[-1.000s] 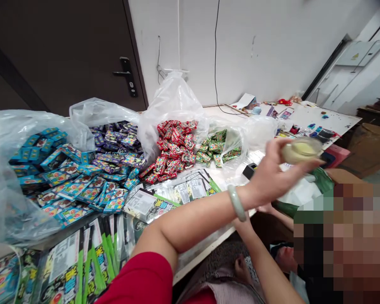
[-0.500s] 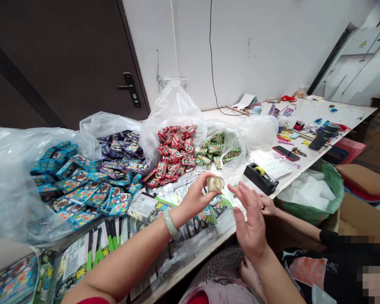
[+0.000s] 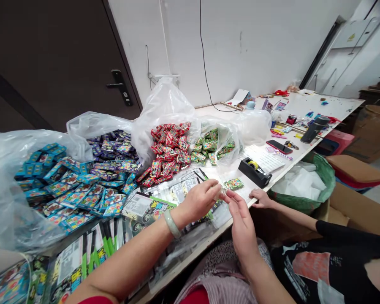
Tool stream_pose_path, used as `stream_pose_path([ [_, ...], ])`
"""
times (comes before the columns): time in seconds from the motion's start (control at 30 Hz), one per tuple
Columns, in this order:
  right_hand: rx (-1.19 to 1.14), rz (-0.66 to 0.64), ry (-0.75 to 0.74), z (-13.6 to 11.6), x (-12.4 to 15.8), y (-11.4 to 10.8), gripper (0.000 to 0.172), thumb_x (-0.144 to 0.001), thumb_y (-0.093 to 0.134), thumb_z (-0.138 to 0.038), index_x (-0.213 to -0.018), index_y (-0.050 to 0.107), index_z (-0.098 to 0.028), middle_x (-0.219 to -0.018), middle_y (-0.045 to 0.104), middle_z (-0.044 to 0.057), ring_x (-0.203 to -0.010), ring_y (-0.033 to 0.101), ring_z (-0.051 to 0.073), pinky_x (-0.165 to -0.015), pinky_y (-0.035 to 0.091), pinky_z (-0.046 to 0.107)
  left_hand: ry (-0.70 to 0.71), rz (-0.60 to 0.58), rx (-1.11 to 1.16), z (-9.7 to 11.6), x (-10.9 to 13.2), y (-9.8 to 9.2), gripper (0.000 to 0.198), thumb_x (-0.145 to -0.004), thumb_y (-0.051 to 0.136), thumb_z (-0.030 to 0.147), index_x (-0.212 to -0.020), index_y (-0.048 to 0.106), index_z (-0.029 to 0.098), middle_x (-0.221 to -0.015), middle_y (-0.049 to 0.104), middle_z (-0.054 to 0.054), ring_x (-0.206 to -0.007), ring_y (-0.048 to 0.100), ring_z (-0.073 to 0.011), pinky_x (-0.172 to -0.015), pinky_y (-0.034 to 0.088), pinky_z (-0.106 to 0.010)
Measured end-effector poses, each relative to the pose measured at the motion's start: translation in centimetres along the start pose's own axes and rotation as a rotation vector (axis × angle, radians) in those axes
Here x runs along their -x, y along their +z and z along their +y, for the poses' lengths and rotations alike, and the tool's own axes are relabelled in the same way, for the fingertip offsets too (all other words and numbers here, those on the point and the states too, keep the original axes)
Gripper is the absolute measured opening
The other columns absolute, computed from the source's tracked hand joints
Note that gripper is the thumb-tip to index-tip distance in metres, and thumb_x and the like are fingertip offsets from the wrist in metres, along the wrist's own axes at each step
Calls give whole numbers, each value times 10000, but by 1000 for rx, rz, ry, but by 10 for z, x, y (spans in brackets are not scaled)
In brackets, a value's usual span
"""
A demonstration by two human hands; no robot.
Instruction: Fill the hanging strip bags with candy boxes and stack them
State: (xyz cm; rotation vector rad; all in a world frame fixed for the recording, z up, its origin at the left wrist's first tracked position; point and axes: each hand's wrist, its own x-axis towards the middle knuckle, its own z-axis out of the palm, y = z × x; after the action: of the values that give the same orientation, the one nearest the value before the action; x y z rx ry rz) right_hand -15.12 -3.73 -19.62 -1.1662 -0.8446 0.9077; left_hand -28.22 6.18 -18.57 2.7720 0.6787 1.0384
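The left hand (image 3: 201, 199) grips a small clear jar (image 3: 222, 194) in its fingertips, above the table's (image 3: 342, 103) near edge. Half a second ago the right hand (image 3: 243, 226) stood open and apart from it; now its bent fingers meet the jar, and whether they grip or only touch I cannot tell. A second ago the jar was raised well to the right; now it is low between both hands and mostly covered. A green packet (image 3: 233, 183), largely behind the right hand in the previous frame, lies in plain sight near the black tape dispenser (image 3: 255, 172). Another person's hand (image 3: 260, 197) is at the table edge.

Flat packs (image 3: 147, 207) show yellow Chinese characters and pale label panels, their print too small to read. The printed sheet (image 3: 266, 158) is likewise illegible. A grey wall box (image 3: 356, 33) bears a yellow warning triangle.
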Motion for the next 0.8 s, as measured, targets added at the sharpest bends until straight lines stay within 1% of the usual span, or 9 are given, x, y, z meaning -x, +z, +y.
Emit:
stream_pose_path([
  [0.07,-30,31,33,3,-2,-3,392,-891,551,-484,-1172,568,-211,-1148,681,79,-1181,565,243,-1034,399,426,10,-2,3,1,-1,2,312,-884,482,163,-1196,492,167,-1185,602,-173,-1041,631,-261,-800,555,-388],
  [0.2,-94,19,69,6,-3,-6,431,-876,578,-472,-1222,527,-222,-1240,641,83,-1234,524,238,-1059,357,421,1,-30,16,2,-3,9,298,-887,459,150,-1181,499,178,-1164,605,-155,-1019,631,-248,-806,546,-386],
  [0.3,-121,30,78,4,-1,-14,415,-879,567,-478,-1200,537,-218,-1193,654,80,-1204,537,235,-1063,343,425,-1,-52,70,4,-4,12,297,-884,466,147,-1178,491,180,-1189,584,-153,-1037,613,-243,-821,534,-388],
  [0.37,-131,107,61,8,1,-28,416,-867,574,-478,-1194,539,-221,-1146,656,68,-1171,548,224,-1063,338,422,-67,-32,190,7,-3,12,309,-872,525,176,-1177,482,188,-1176,582,-133,-1048,595,-231,-861,514,-385],
  [0.4,-135,167,49,14,2,-37,424,-856,585,-474,-1196,535,-226,-1134,647,61,-1158,551,217,-1055,347,415,-145,-1,276,9,-1,11,313,-865,563,200,-1167,481,192,-1145,585,-115,-1032,590,-219,-874,503,-377],
  [0.53,-50,472,114,67,3,-79,440,-823,557,-497,-1187,520,-253,-1133,608,49,-1084,589,195,-911,455,359,-524,144,828,29,8,12,370,-851,647,320,-1129,430,210,-1018,576,-46,-884,603,-171,-820,501,-333],
  [0.63,31,604,191,118,-6,-103,394,-836,513,-483,-1133,539,-225,-1085,609,63,-964,625,201,-771,496,344,-619,69,1209,58,22,24,408,-872,623,381,-1144,358,234,-1013,587,-31,-820,631,-154,-794,504,-319],
  [0.73,98,644,215,150,-20,-118,325,-909,531,-434,-1091,570,-168,-1006,616,62,-839,622,182,-708,514,341,-666,-69,1275,86,44,53,388,-902,562,382,-1172,325,234,-968,593,-23,-792,624,-152,-786,494,-319],
  [0.8,144,628,188,157,-27,-123,306,-939,553,-396,-1115,578,-147,-1033,616,63,-841,618,174,-727,531,350,-685,-170,1135,98,59,79,353,-894,541,338,-1163,347,217,-948,576,-21,-820,596,-159,-790,480,-315],
])
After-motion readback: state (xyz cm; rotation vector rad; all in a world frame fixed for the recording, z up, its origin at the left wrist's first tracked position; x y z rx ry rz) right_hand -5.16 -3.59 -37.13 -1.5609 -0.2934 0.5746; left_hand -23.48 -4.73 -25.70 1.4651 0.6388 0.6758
